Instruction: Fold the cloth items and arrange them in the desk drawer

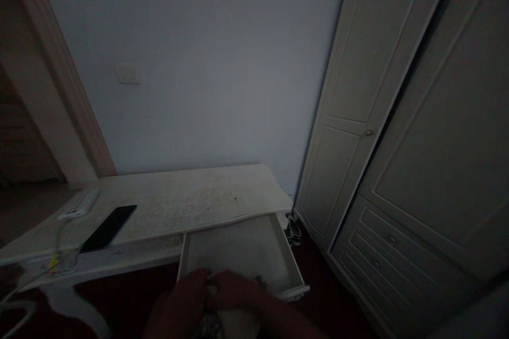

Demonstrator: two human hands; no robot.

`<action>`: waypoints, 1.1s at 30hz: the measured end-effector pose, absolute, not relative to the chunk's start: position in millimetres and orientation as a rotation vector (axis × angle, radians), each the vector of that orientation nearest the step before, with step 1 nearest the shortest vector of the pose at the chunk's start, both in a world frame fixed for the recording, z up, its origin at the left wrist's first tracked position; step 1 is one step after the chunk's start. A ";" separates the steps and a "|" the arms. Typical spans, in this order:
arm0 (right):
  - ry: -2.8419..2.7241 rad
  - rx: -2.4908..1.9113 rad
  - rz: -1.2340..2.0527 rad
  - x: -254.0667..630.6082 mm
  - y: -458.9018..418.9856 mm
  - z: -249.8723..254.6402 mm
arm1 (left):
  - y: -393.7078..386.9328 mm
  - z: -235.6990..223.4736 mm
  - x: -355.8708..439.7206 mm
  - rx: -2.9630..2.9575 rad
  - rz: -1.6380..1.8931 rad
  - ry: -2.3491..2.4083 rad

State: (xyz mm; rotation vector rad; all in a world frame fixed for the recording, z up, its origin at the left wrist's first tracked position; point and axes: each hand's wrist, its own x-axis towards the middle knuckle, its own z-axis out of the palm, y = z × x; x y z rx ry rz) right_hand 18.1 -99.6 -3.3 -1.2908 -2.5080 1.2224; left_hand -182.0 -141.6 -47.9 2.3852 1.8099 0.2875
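In dim light, both my hands meet at the front edge of an open white drawer [292, 265] under a white desk [186, 201]. My left hand [186, 296] and my right hand [234, 291] have their fingers curled together around a pale, patterned bundle [212, 323] held between them; it is too dark to name. The drawer's inside looks bare apart from a small dark item near my right hand.
A black phone [108, 228] and a white power strip [79, 204] with a cable lie on the desk's left part. A tall white wardrobe [397, 143] with lower drawers stands at the right. A wall switch [128, 74] is on the grey wall.
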 end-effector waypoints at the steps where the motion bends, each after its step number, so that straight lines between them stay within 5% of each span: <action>1: -2.509 -1.292 1.219 18.1 -99.7 -3.7 | -141.4 -48.0 -182.3 2.390 0.290 1.805; 33: -2.519 -1.258 1.181 17.2 -92.4 -24.4 | -143.0 -42.1 -179.9 2.453 0.315 1.829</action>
